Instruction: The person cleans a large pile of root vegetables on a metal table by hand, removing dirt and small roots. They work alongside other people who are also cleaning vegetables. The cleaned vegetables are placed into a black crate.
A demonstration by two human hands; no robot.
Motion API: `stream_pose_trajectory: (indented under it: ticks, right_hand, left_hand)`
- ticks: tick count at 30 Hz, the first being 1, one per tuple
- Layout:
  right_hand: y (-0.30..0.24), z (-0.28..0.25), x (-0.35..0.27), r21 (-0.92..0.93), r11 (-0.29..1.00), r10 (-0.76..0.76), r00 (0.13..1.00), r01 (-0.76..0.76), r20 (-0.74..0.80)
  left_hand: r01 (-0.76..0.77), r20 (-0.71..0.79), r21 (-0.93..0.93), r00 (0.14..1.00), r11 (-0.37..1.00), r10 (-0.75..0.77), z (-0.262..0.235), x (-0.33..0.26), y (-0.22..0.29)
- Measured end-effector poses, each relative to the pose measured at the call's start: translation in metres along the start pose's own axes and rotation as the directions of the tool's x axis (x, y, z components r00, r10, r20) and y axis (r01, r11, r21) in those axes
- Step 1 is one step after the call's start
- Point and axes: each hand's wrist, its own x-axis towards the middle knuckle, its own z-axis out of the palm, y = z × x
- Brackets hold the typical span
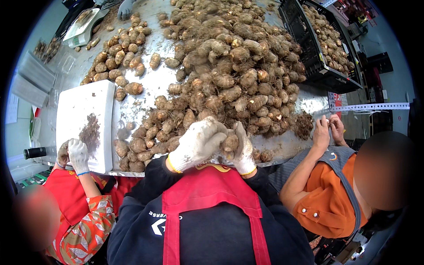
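Just in front of my red apron, a brown, hairy taro (230, 143) is held between my two gloved hands. My left hand (197, 140), in a soiled white knit glove, is closed, its curled fingers against the taro's left side. My right hand (244, 150), gloved the same way, grips the taro from the right with the thumb side up. Part of the taro is hidden by the fingers. Right beyond my hands rises a large heap of unsorted taros (238, 70) with root hairs and soil, spread over the metal table (152, 81).
Smaller taros (112, 57) lie in a group at the left. A white foam board (84, 123) with loose soil lies before a gloved co-worker at left. A black crate (324, 48) of taros stands far right. Another co-worker's bare hands (329, 130) are at right. A scale (82, 27) stands back left.
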Motion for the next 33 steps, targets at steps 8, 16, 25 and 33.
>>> stream_pose_trajectory:
  ticks: [8, 16, 25, 33]
  right_hand:
    - [0.005, -0.012, 0.009, 0.591, 0.532, 0.424, 0.795, -0.606, 0.434]
    - [0.047, -0.012, -0.001, -0.109, 0.99, 0.123, 0.947, -0.094, 0.297]
    - [-0.031, -0.011, 0.013, 0.126, 0.991, 0.021, 0.988, -0.04, 0.153]
    - [-0.051, -0.007, 0.019, -0.036, 0.986, -0.151, 0.97, 0.16, 0.192]
  left_hand:
    - [0.036, -0.1, -0.185, 0.993, 0.982, -0.055, -0.001, -0.013, 0.003]
    - [-0.499, 0.108, 0.352, 0.862, 0.792, 0.495, -0.004, -0.006, -0.005]
    - [0.483, 0.273, -0.698, 0.862, 0.529, -0.427, 0.008, -0.029, -0.042]
    - [0.404, 0.353, -0.911, 0.873, 0.09, -0.337, 0.022, -0.017, -0.048]
